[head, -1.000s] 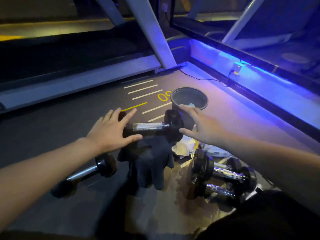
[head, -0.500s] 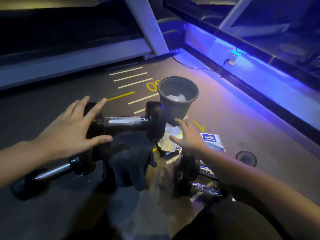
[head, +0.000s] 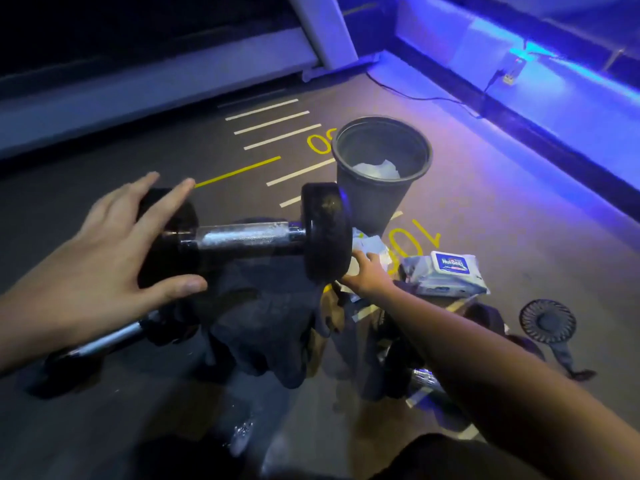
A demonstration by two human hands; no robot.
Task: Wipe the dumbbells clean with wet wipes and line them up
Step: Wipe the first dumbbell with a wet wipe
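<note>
A black dumbbell [head: 249, 237] with a chrome handle lies level across a dark cloth [head: 270, 327]. My left hand [head: 104, 258] is spread over its left head and grips it. My right hand [head: 369, 277] is low, just under the dumbbell's right head, with its fingers closed on a crumpled white wet wipe [head: 372, 245] from the pile on the floor. A second dumbbell [head: 100, 344] lies on the floor at the lower left. More dumbbells [head: 424, 375] lie mostly hidden under my right forearm.
A grey bin [head: 377, 202] holding used wipes stands just behind the dumbbell's right head. A pack of wet wipes [head: 450, 275] lies to the right, and a small black fan [head: 547, 322] beyond it. A machine frame and a blue-lit ledge border the floor at the back.
My right hand left the dumbbell's right head and dropped to the wipes on the floor. My left hand stayed on the left head. The view moved closer.
</note>
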